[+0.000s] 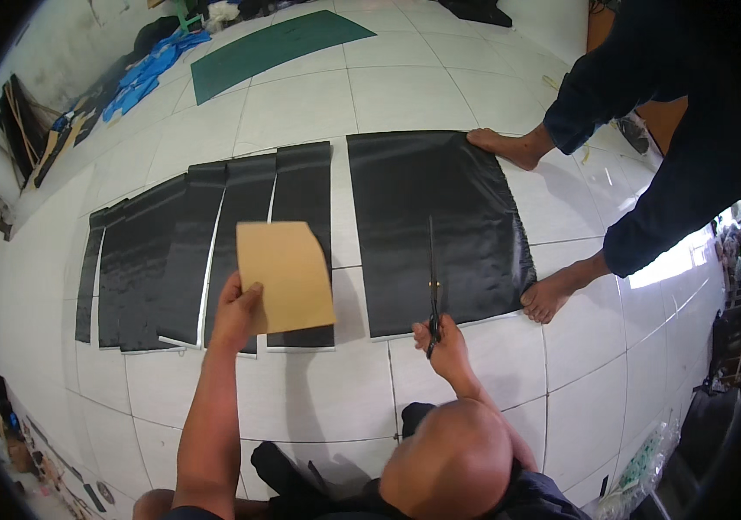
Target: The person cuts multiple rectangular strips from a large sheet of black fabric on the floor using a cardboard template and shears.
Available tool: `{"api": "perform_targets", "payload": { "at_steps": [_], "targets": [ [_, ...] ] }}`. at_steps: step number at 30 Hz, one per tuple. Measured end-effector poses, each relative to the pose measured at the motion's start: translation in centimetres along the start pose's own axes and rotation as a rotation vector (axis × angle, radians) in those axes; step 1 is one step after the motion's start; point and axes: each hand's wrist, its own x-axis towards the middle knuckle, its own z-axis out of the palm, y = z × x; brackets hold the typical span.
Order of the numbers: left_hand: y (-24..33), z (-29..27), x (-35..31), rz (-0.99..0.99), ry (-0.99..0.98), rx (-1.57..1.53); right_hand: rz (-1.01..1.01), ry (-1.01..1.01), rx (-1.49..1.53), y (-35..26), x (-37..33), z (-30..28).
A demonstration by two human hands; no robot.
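My left hand (239,310) pinches the lower left edge of a tan cardboard piece (288,276) with one slanted side. The cardboard is held up in front of several black fabric strips (160,260), which lie overlapping on the floor. In my right hand (444,342) are long scissors (433,286) with dark handles, their blades together and pointing away from me. The blades overlap the large black fabric sheet (405,191) in view; whether they touch it I cannot tell. A rounded bare shape partly hides my right forearm.
Another person's bare feet (552,293) stand at the sheet's right edge, below dark trousers (665,208). A green sheet (279,52) lies on the white tiles (405,87) farther off. Blue cloth (147,76) and sticks (22,130) are by the left wall. Clear plastic (647,464) lies lower right.
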Motion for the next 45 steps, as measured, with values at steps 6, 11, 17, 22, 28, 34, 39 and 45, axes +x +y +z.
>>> {"api": "perform_targets", "payload": {
  "at_steps": [6,11,17,22,28,34,39,45],
  "targets": [
    [-5.9,11.0,-0.5,-0.053,-0.143,-0.167,-0.137,0.024,0.207,-1.9,4.0,-0.7],
    [-10.5,16.5,0.6,-0.046,-0.133,0.004,-0.081,0.093,0.093,1.2,6.7,-3.5],
    [-12.1,17.8,0.5,-0.095,-0.166,0.013,-0.003,0.066,0.074,3.7,6.4,-3.3],
    [-11.3,17.9,-0.3,0.008,0.010,0.591,0.002,0.155,-0.067,5.3,7.3,-3.8],
    [-14.5,16.7,-6.6,0.480,-0.206,1.059,0.024,0.144,-0.224,3.4,7.7,-3.2],
    [-16.2,21.2,-11.1,0.573,-0.367,1.183,0.086,0.184,-0.344,2.7,7.4,-2.6],
    [-17.2,22.1,-10.4,0.542,-0.386,1.325,0.091,0.251,-0.465,3.5,8.1,-2.2],
    [-18.1,22.1,-9.6,0.509,-0.387,1.405,0.163,0.208,-0.452,2.2,7.7,-2.3]
  ]
}}
